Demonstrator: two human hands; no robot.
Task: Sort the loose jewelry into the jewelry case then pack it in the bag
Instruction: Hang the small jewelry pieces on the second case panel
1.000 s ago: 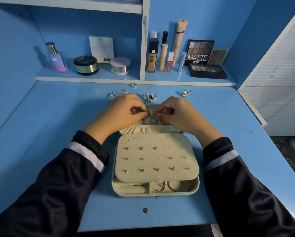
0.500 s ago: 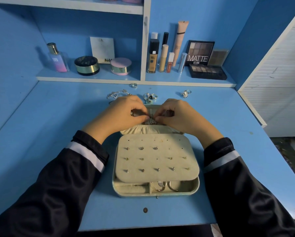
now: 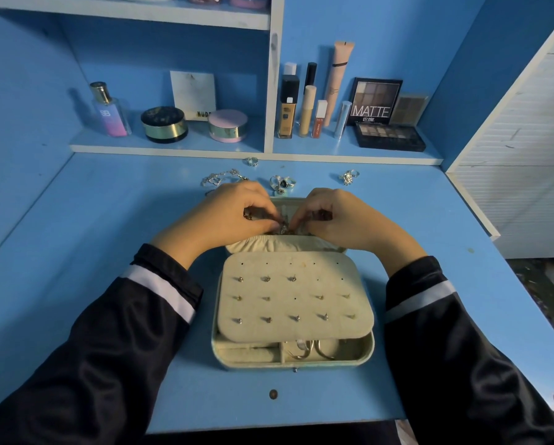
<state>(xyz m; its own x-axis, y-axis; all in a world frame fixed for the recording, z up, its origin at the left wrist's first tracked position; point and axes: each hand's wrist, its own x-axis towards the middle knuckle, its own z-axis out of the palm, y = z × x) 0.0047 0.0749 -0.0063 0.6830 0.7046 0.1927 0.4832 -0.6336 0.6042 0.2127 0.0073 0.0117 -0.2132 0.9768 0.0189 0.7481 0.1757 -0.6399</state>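
A pale green jewelry case [image 3: 293,364] lies open on the blue desk. Its cream earring panel [image 3: 296,297] holds several studs, and hoops show in a front compartment. My left hand [image 3: 227,216] and my right hand [image 3: 336,216] meet over the case's lid pocket [image 3: 269,244]. Between their fingertips both pinch a small silver chain [image 3: 283,227], mostly hidden by the fingers. Loose pieces lie beyond the case: a silver chain [image 3: 219,178], a ring cluster [image 3: 282,183], a flower ring [image 3: 348,177] and a small ring [image 3: 251,161]. No bag is in view.
A low shelf [image 3: 173,149] at the back carries a perfume bottle [image 3: 108,110], two round compacts, makeup tubes and eyeshadow palettes [image 3: 388,133]. A white panel [image 3: 510,162] closes off the right side. A small dark disc [image 3: 273,394] lies near the desk's front edge.
Both hands have stayed over the lid pocket. Their fingertips have drawn slightly closer together around the chain. Nothing else has moved.
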